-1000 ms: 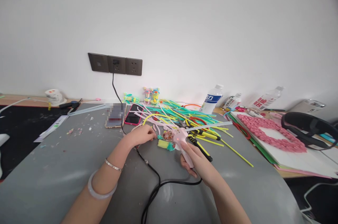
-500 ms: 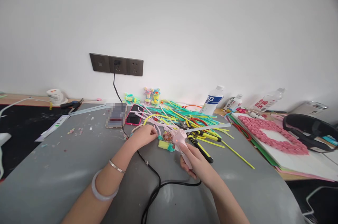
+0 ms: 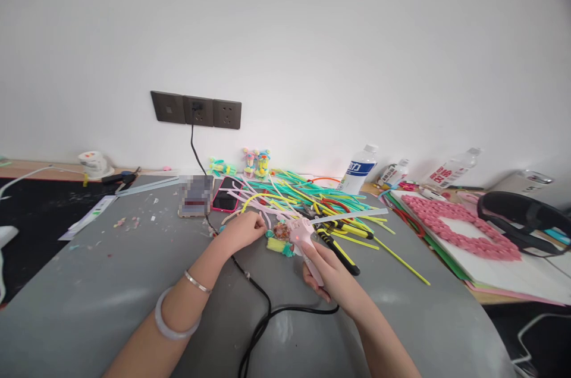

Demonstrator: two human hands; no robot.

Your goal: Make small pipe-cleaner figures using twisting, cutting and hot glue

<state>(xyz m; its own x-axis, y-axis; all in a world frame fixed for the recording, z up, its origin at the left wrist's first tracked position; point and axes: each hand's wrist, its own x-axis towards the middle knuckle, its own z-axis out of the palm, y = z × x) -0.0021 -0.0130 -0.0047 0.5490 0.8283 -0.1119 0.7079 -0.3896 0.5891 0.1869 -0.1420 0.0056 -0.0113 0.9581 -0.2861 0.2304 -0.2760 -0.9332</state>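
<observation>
in the head view, the right hand [image 3: 328,271] is closing round the handle of a pink glue gun [image 3: 302,232], with the thumb lying along its side. the left hand [image 3: 244,230] is curling with its fingertips drawn close together, just beside the gun's nose; whether anything is sitting between them i cannot tell.

the gun is hanging over the middle of the bench [image 3: 134,283], in front of a pile of fuzzy stems [image 3: 307,188] and just left of a pair of pliers [image 3: 339,252]. a small yellow and teal bundle [image 3: 279,245] is lying just below its nose, as seen here.

the gun is probably feeling light, with a stiff, smooth shell, while its black cord [image 3: 261,292] is likely dragging a little. the handle is offering the sound place to hold; the nose, looking crusted with bits, is probably running hot, so fingers should be keeping off it. the bundle is looking soft and easily crushed, best pinched lightly by its yellow end.

the gun's nose is pointing left, towards the left hand. its long axis is running roughly sideways, with a pale glue stick [image 3: 352,216] sticking out behind to the right and rising slightly, while the handle is slanting down and right into the palm.
</observation>
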